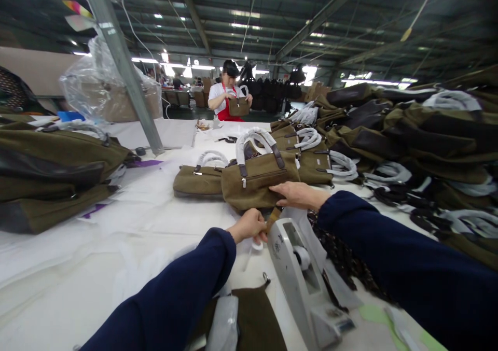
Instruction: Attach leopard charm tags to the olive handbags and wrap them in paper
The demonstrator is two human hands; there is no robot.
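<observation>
A grey tape dispenser (290, 268) stands on the table in front of me, with a white tape core inside. My left hand (249, 225) is closed in a pinch at its upper end, on a brownish strip of tape (273, 218). Fingers stretched out, my right hand (299, 194) lies against the lower right front of an olive handbag (252, 182). White wrapping covers that bag's handles (257, 138). Below my left forearm, an olive bag with a wrapped handle (254, 320) is partly hidden by the sleeve.
Olive bags with wrapped handles pile up on the right (439, 128). More olive bags (50, 169) lie at the left. A slanted metal post (120, 60) rises from the table. Across the table, a person (229, 97) holds a similar bag. Dark scissors (229, 139) lie farther back.
</observation>
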